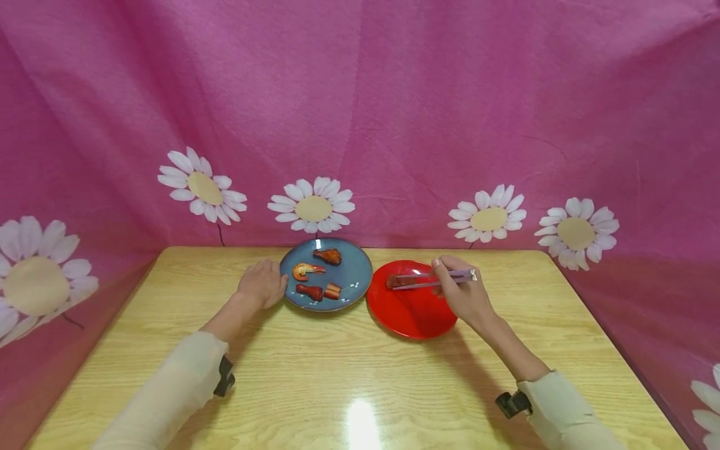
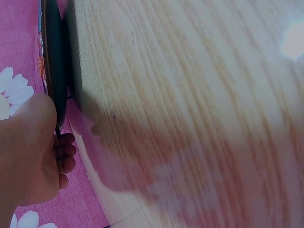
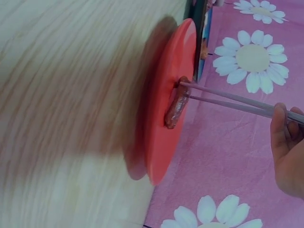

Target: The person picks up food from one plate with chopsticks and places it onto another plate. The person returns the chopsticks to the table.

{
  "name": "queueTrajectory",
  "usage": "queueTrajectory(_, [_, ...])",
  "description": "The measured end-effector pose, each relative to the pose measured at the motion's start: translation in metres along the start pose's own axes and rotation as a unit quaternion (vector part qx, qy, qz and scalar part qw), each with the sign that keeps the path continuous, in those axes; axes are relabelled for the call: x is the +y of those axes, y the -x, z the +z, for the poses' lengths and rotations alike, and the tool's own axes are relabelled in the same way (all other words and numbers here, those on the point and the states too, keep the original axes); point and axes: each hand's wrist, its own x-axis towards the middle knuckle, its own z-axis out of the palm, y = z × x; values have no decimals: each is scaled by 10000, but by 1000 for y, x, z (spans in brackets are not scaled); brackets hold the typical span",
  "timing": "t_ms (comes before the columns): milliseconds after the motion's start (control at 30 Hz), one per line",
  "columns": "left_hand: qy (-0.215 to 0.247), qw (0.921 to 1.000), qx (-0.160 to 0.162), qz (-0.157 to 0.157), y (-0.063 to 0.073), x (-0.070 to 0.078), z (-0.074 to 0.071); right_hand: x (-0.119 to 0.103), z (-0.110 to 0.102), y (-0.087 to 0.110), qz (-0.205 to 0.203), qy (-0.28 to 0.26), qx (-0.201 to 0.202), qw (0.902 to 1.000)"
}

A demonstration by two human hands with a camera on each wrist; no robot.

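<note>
My left sleeve (image 1: 163, 394) fills lower left, left hand (image 1: 262, 284) loose against the blue plate (image 1: 355, 267), and right of centre my right hand (image 1: 467, 297) pinches chopsticks (image 1: 462, 274) at the brown piece (image 1: 396, 282) on the red plate (image 1: 413, 317), which could roll free if the narrow tips slide.

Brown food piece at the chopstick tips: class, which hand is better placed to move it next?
Probably the right hand: it holds the chopsticks, whose tips are at the brown food piece. The left hand touches the blue plate, farther off.
</note>
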Motion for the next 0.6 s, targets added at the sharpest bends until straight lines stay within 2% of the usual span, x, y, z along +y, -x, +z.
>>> queueTrajectory(67, [-11,10000,6,7,0,0,0,-1,0,-1,151,-132,-35,9998])
queueTrajectory(233, [-26,10000,38,27,1,0,-2,18,5,-9,194,-361,-145,9991])
queueTrajectory(333, [-23,10000,29,24,1,0,-1,16,9,-13,222,-682,-300,9970])
queueTrajectory(467, [-33,10000,23,26,0,0,0,14,15,-20,502,-1237,-427,9901])
queueTrajectory(600, [-31,10000,30,22,0,0,1,13,20,-26,686,-1396,-515,9865])
